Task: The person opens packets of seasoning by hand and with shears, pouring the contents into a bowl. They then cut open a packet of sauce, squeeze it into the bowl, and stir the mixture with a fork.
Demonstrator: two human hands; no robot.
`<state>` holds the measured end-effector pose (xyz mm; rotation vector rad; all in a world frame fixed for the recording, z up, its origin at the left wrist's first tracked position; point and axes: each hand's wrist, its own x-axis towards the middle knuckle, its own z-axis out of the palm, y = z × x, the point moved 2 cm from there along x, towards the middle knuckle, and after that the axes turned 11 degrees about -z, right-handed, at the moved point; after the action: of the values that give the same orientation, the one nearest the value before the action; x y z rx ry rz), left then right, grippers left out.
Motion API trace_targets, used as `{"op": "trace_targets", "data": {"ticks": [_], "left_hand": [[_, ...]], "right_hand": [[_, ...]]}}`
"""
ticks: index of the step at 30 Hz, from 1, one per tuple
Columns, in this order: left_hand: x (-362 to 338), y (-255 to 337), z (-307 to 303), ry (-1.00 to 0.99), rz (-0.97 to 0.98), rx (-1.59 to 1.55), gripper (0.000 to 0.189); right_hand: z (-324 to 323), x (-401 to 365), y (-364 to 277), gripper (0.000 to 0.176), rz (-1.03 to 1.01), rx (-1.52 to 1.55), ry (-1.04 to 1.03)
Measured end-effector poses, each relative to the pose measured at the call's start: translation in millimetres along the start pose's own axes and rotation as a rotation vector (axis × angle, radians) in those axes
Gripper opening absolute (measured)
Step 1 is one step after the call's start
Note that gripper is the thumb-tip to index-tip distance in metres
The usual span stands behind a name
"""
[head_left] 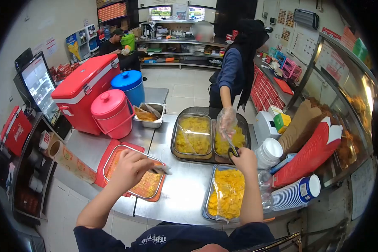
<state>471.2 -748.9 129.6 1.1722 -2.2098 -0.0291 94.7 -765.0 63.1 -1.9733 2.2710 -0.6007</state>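
Observation:
My left hand [132, 167] is closed around a short silvery utensil [161, 169], its kind unclear, above a steel tray [147, 185] with orange-yellow residue. My right hand [245, 161] grips the black handles of a pair of scissors [232, 148]. The blades point away from me, up to a co-worker's plastic-gloved hand [227, 119]. Beneath the scissors is a container of yellow food [235, 140], beside a similar film-covered container [193, 134]. Nearer to me, below my right hand, lies a tray of yellow chip-like pieces [224, 193], partly under clear plastic.
A red cooler box [86, 90], a red bucket [112, 111] and a blue one [128, 82] stand at left. On the right are stacked cups [292, 195], white tubs [269, 151] and red cartons [306, 155]. A co-worker [239, 63] stands across the steel table [176, 189].

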Motion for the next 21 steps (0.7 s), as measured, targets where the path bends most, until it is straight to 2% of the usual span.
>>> {"op": "trace_targets", "data": {"ticks": [2,4,5,6,8,9,10,12,13,15,16,18,21], "left_hand": [[17.4,11.8,-2.2,-0.009,0.089,-0.082,0.009],[34.1,24.8,0.6,-0.074,0.188,-0.213,0.01],[41.9,33.6,1.9,-0.105,0.251,-0.258,0.011],[48.6,42.9,4.9,-0.138,0.32,-0.293,0.011],[58.1,73.0,4.2,-0.174,0.442,-0.394,0.012],[60.5,87.2,6.2,-0.174,0.526,-0.434,0.014],[61.2,103.2,8.9,-0.214,0.613,-0.489,0.014],[56.8,135.6,12.7,-0.237,0.766,-0.603,0.015],[50.9,153.1,13.6,-0.261,0.852,-0.651,0.015],[31.9,187.9,8.3,-0.328,0.985,-0.764,0.015],[20.2,205.5,5.1,-0.358,1.054,-0.819,0.015],[-6.3,241.5,-1.5,-0.442,1.179,-0.919,0.015],[-55.1,291.7,-25.5,-0.511,1.425,-1.024,0.009]], "right_hand": [[-11.5,-38.4,20.3,0.025,0.085,0.01,-0.001],[-23.3,-89.4,35.5,0.022,0.065,0.37,0.141],[-34.3,-118.8,34.3,0.025,0.07,0.431,0.179],[-51.7,-150.3,23.7,0.025,0.138,0.405,0.219],[-90.9,-208.9,-13.5,0.031,0.117,0.52,0.289],[-105.6,-240.0,-25.5,0.032,0.176,0.371,0.259],[-120.3,-267.8,-49.0,0.026,0.14,0.386,0.311],[-124.5,-325.7,-72.6,0.033,0.151,0.32,0.451],[-133.6,-351.9,-92.4,0.033,0.234,0.284,0.496],[-163.4,-392.5,-149.6,0.047,0.266,-0.172,0.375],[-172.6,-414.2,-171.2,0.047,0.35,-0.199,0.391],[-182.9,-456.2,-209.3,0.061,0.626,-0.308,0.129],[-185.5,-513.6,-261.7,0.061,0.865,-0.376,0.103]]}}
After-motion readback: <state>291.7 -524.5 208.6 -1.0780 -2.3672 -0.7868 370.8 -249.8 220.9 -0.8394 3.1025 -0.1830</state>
